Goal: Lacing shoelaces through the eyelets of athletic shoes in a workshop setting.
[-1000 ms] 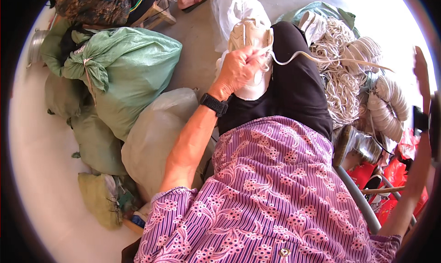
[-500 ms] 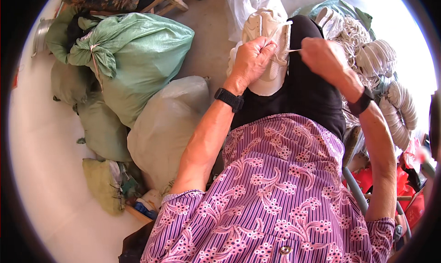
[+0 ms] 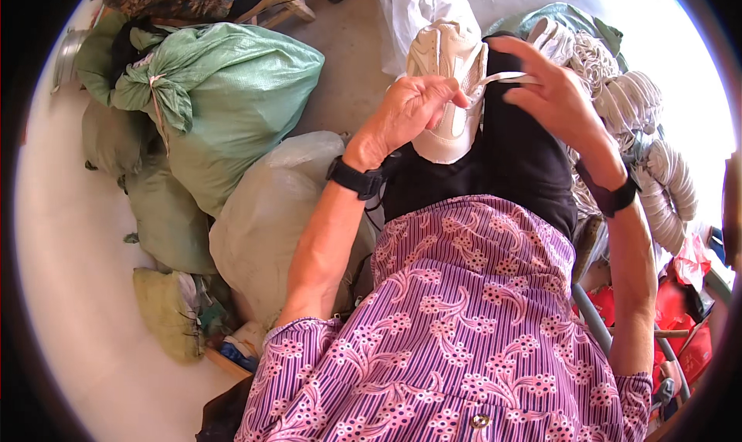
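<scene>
A cream-white lace-up shoe (image 3: 448, 137) rests on my lap, toe toward me. Over its left side, the fingers of my left hand (image 3: 410, 113) are pinched together at the laces, apparently on a strand. A white shoelace (image 3: 506, 76) stretches from the shoe's right edge to my right hand (image 3: 553, 94). That hand is open beside the shoe, thumb and forefinger spread wide, and the lace passes between them. Where the lace ends near the palm is hard to see. My left hand partly hides the middle of the shoe.
Bundled white laces (image 3: 630, 102) are heaped at my right. To the left stand a tied green sack (image 3: 239, 94) and a whitish plastic bag (image 3: 278, 218). Beyond the shoe lies a clear plastic bag (image 3: 406, 13). Red bags (image 3: 672, 314) sit at lower right.
My left hand has shifted left and slightly nearer me, still pinched. My right hand has gone from closed on the lace to fingers spread. The shoe has hardly moved.
</scene>
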Tool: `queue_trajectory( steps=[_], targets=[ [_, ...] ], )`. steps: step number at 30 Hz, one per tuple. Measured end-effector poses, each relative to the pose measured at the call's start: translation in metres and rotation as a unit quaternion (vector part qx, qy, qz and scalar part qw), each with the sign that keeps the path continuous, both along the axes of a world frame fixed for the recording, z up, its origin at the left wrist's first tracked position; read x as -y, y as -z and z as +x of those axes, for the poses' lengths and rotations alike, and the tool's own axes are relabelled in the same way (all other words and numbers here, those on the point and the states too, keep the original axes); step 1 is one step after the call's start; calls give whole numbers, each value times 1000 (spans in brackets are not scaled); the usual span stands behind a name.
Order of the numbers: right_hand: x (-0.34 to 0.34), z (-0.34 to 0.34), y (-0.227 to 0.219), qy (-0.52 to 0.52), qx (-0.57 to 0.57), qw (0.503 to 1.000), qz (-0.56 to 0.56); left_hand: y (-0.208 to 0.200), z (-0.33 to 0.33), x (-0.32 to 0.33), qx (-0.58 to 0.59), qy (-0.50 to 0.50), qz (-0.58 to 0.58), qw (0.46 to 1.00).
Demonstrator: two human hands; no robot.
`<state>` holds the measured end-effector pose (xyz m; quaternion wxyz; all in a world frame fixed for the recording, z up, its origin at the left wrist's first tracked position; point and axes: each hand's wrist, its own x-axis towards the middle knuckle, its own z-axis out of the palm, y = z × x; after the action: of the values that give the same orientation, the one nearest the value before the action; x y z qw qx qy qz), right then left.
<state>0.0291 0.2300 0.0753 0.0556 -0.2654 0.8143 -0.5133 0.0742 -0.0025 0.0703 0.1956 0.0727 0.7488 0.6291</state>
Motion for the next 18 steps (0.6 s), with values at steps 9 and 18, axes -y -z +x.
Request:
queue_trajectory(
  steps=[9,18],
  targets=[
    [14,-1,-3,-143,99,979,105,-45,32,47,14,-58,-65,996],
    [2,10,8,-91,64,987,120,-2,56,99,9,-200,-220,955]
  ],
)
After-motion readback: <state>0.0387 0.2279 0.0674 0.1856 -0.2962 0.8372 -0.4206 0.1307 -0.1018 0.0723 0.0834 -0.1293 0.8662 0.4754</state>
